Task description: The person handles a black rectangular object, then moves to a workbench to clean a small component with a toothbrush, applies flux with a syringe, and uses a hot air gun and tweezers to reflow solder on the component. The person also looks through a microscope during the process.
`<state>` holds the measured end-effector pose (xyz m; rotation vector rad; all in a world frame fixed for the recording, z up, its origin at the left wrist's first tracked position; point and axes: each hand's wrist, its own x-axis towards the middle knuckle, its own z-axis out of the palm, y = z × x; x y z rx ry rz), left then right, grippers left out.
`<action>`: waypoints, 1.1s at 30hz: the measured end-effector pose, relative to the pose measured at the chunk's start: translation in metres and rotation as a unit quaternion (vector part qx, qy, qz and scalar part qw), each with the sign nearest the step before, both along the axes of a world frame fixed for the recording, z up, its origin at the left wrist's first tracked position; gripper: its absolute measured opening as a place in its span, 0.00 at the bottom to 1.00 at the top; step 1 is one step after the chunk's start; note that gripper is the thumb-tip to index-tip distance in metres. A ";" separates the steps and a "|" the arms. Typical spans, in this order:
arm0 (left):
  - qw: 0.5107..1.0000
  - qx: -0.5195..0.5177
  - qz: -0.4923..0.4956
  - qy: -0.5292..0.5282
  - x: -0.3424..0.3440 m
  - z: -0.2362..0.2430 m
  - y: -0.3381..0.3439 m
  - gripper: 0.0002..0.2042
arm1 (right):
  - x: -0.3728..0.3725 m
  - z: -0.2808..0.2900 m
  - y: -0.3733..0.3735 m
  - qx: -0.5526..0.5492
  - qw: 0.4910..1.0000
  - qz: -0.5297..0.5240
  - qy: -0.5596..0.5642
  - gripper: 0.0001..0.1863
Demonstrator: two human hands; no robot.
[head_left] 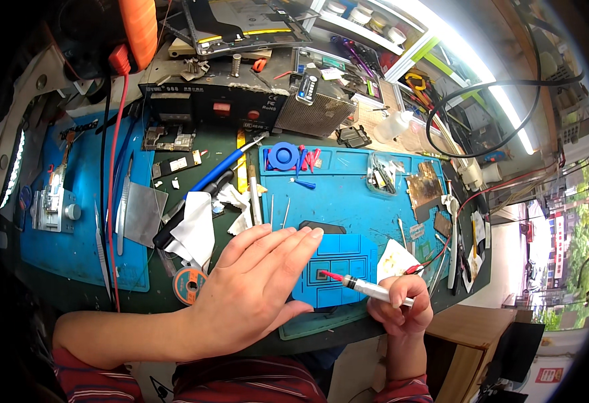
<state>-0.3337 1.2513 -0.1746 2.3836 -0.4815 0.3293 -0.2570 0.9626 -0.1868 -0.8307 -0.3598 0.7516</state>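
My left hand (pixel 257 285) is open, fingers stretched out side by side, held at the left edge of a blue compartmented pad (pixel 351 246); its palm is hidden. My right hand (pixel 402 305) grips a white syringe (pixel 368 289) with a red tip, angled down-left to a small dark square chip (pixel 320 276) in the pad's middle. A dark object (pixel 321 226) shows beneath the pad, on a larger blue work mat (pixel 287 191). A white paper with stains (pixel 396 258) lies just behind my right hand.
A solder spool (pixel 188 287), white tissue (pixel 193 232) and blue-handled tool (pixel 217 171) lie left. A parts tray (pixel 383 173) and metal plate (pixel 420 188) sit back right, tweezers along the right. A metal equipment box (pixel 214 107) stands behind; cables hang both sides.
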 end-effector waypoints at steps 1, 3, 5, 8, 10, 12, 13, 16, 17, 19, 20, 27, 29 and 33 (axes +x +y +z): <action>1.000 0.000 0.000 -0.001 0.000 0.000 0.000 0.47 | 0.000 0.000 0.000 0.001 1.000 -0.002 -0.001 0.29; 1.000 -0.002 -0.001 0.001 0.000 0.000 0.000 0.47 | 0.001 -0.001 -0.001 -0.006 1.000 -0.001 -0.009 0.29; 1.000 -0.004 -0.001 0.002 0.000 0.000 0.001 0.47 | 0.001 -0.001 -0.001 -0.011 1.000 0.000 -0.015 0.29; 1.000 -0.004 -0.002 0.004 0.001 0.000 0.000 0.47 | 0.002 -0.002 -0.002 -0.012 1.000 0.001 -0.018 0.29; 1.000 -0.005 -0.002 0.005 0.001 0.001 0.000 0.47 | 0.001 -0.001 -0.001 -0.010 1.000 0.000 -0.020 0.28; 1.000 -0.004 -0.001 0.004 0.001 0.001 0.000 0.48 | 0.001 -0.001 -0.001 -0.014 1.000 0.000 -0.026 0.28; 1.000 -0.004 -0.001 0.004 0.001 0.001 0.000 0.48 | 0.001 0.000 -0.001 -0.017 0.999 0.000 -0.029 0.28; 1.000 -0.002 0.000 0.005 0.001 0.001 0.000 0.47 | 0.001 0.001 -0.001 -0.023 0.999 0.001 -0.030 0.28; 1.000 -0.001 0.000 0.005 0.001 0.001 0.000 0.47 | 0.001 0.000 -0.001 -0.023 0.999 0.001 -0.030 0.28; 1.000 0.000 0.000 0.006 0.000 0.001 0.000 0.47 | 0.001 0.000 -0.001 -0.025 0.999 0.001 -0.031 0.28; 1.000 0.000 0.000 0.006 0.001 0.001 0.000 0.47 | 0.001 0.000 -0.001 -0.026 0.999 0.001 -0.031 0.28; 1.000 0.001 0.000 0.003 0.001 0.001 -0.001 0.47 | 0.000 0.000 -0.002 -0.027 0.999 -0.004 -0.033 0.28; 1.000 0.002 0.000 0.003 0.001 0.002 -0.001 0.47 | 0.001 0.000 -0.002 -0.027 0.999 -0.005 -0.035 0.28; 1.000 0.003 0.000 0.005 0.001 0.002 -0.001 0.47 | 0.000 0.000 -0.002 -0.025 0.999 -0.008 -0.037 0.28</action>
